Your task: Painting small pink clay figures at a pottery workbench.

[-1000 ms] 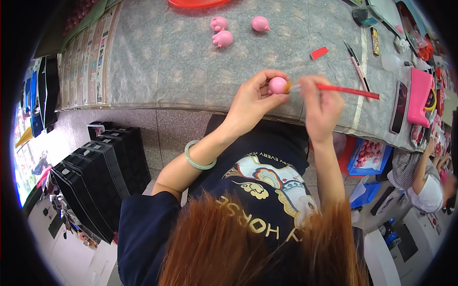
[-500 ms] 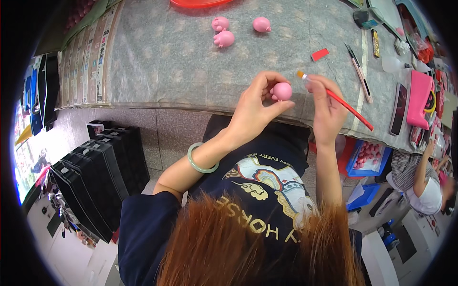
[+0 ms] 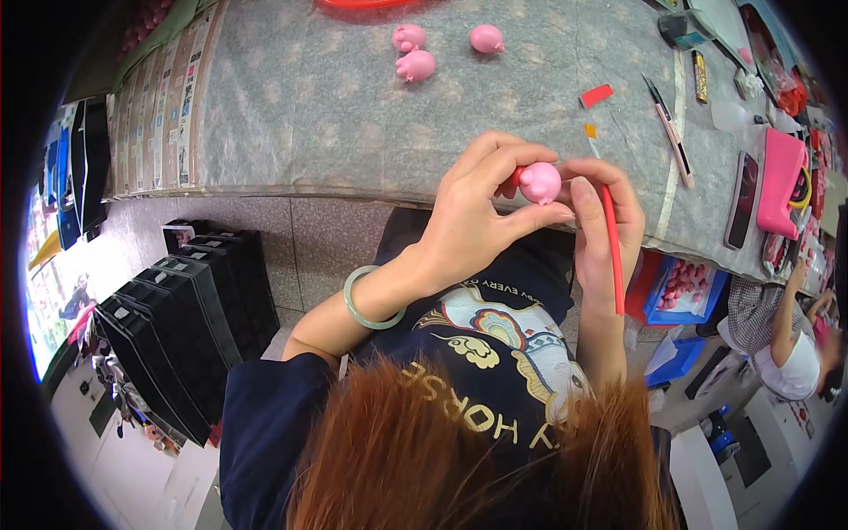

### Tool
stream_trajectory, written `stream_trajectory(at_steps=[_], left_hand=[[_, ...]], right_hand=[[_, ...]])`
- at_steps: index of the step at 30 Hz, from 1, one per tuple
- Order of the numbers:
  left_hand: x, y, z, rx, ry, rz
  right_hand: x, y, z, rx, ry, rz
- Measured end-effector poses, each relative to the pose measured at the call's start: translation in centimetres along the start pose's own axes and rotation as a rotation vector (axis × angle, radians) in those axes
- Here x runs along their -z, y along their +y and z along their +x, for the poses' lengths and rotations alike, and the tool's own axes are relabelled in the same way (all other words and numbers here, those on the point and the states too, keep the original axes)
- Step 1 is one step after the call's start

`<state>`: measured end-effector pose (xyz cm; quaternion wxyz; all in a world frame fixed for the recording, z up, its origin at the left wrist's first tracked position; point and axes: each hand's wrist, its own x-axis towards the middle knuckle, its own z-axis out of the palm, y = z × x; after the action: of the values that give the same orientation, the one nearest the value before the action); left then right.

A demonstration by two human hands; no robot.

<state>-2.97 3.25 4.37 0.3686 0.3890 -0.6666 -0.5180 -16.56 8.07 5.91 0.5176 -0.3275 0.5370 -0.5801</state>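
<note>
My left hand (image 3: 495,190), a pale green bangle (image 3: 352,296) on its wrist, grips a small round pink pig figure (image 3: 540,183) between thumb and fingers. A bit of red shows beside the figure at the fingers; I cannot make out what it is. Close by on the right, my right hand (image 3: 609,208) is closed round a paintbrush (image 3: 614,256) with a red handle and orange-tan bristles pointing away from me. Its fingertips are close to the figure; whether they touch it is hard to tell. Three similar pink figures (image 3: 415,64) lie farther back on the cloth.
A grey cloth covers the table (image 3: 291,115). To the right lie a red block (image 3: 597,96), a craft knife (image 3: 673,137), a phone (image 3: 742,200) and a pink tape dispenser (image 3: 780,181). A red dish (image 3: 367,3) stands at the back. Black crates (image 3: 190,309) stand at lower left.
The pink figure has turned in my left hand and moved slightly right. My right hand has drawn nearer, its fingers curling in, and the brush handle has swung to point more toward me.
</note>
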Motion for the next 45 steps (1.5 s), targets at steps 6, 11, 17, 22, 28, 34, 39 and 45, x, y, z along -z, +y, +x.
stream_trajectory(at_steps=[6,11,17,22,28,34,39,45], left_hand=[[0.1,0.3,-0.1,-0.030,-0.006,-0.010],[0.2,0.4,-0.1,-0.079,-0.007,0.012],[0.2,1.0,-0.1,-0.115,-0.005,0.100],[0.4,0.9,-0.1,-0.092,-0.076,-0.054],[1.0,1.2,0.0,0.062,-0.207,-0.383],[0.2,1.3,-0.4,0.481,-0.141,-1.045],[1.1,0.1,0.0,0.515,-0.176,-1.158],[1.2,0.6,0.6,0.474,-0.173,-1.107]], right_hand=[[0.0,-0.1,-0.3,-0.031,-0.027,0.077],[0.3,0.1,-0.5,-0.071,-0.032,0.097],[-0.1,-0.3,-0.7,-0.187,-0.129,0.372],[0.2,-0.3,-0.7,-0.202,-0.121,0.411],[0.3,-0.8,-0.6,0.022,-0.076,0.370],[0.1,0.7,-0.2,0.405,-0.074,-0.373],[2.2,-0.2,1.8,0.407,0.020,-0.710],[11.5,0.9,7.4,0.454,0.434,-1.440]])
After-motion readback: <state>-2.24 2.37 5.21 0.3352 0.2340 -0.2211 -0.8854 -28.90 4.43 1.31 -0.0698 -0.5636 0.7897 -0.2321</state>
